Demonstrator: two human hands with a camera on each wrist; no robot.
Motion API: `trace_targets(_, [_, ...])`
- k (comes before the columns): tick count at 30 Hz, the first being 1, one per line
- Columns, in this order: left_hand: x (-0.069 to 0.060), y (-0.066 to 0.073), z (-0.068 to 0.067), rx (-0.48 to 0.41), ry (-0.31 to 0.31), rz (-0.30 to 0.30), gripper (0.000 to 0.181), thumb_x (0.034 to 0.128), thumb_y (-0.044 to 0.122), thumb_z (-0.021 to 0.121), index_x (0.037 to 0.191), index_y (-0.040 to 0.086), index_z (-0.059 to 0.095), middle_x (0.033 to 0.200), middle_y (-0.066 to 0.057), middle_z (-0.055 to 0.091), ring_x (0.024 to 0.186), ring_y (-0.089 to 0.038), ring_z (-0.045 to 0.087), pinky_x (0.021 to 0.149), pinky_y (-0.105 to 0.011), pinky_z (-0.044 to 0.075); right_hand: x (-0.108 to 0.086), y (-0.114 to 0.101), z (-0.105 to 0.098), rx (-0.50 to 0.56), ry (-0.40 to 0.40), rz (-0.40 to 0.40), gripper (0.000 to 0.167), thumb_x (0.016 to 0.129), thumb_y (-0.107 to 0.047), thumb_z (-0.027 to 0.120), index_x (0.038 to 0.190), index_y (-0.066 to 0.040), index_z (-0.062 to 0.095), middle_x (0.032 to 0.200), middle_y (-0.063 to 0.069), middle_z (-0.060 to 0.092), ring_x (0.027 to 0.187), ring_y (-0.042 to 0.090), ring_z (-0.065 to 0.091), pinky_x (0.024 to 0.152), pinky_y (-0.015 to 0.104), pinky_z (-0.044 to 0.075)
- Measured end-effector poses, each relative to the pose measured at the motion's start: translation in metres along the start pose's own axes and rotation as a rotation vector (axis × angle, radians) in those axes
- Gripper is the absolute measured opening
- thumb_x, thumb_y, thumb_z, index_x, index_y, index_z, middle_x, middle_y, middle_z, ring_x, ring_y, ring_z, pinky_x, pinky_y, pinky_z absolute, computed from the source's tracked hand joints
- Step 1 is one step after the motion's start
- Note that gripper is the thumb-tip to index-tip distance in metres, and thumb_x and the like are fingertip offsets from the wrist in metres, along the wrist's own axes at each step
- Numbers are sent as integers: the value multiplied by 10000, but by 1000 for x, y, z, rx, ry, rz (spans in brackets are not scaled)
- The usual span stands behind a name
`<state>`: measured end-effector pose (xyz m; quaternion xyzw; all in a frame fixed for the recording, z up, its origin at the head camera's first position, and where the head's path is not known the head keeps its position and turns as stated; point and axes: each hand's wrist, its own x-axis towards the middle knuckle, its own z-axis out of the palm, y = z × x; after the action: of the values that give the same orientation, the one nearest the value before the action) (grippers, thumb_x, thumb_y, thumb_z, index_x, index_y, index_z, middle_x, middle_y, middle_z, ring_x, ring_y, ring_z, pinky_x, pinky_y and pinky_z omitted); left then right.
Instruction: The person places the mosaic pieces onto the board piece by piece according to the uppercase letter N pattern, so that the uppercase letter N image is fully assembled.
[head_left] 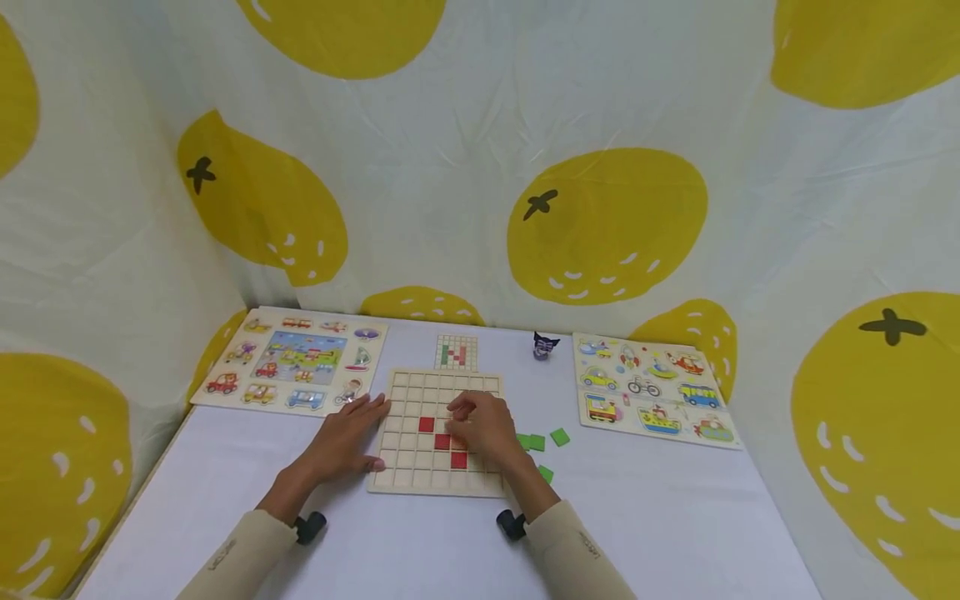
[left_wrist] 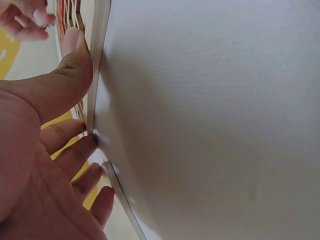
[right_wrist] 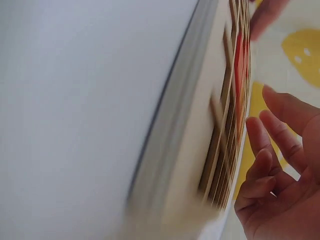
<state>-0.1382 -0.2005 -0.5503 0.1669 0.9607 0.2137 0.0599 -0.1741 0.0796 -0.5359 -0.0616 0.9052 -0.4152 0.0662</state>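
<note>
The wooden grid board (head_left: 405, 478) lies flat with red squares (head_left: 426, 425) in several cells, one partly covered by my right hand. My left hand (head_left: 341, 442) rests along the board's left edge, fingers spread, thumb at the near-left corner; the left wrist view shows that thumb on the rim (left_wrist: 100, 45). Over the right middle of the board is my right hand (head_left: 483, 429), its fingers bent. In the right wrist view its fingers (right_wrist: 260, 135) curl loosely and the thumb stands apart, with no piece visible between them.
Green squares (head_left: 560, 437) lie right of the board, some near my right wrist. A small pattern card (head_left: 456, 340) is behind it, with a dark figurine (head_left: 543, 345) farther right. Picture puzzle boards stand left (head_left: 281, 402) and right (head_left: 637, 392). Lemon-print cloth hangs behind.
</note>
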Motion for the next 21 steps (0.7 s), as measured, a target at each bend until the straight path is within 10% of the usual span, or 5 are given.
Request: trace_targets(21, [1, 0, 0, 4, -6, -12, 1040, 761, 345, 959, 1624, 92, 436, 1710, -129, 402, 1604, -439, 299, 1183, -732, 332, -31, 71, -83, -196, 39, 186, 263, 795, -154, 924, 1011, -217, 787, 1018, -17, 715, 983, 194, 624, 890, 418, 496])
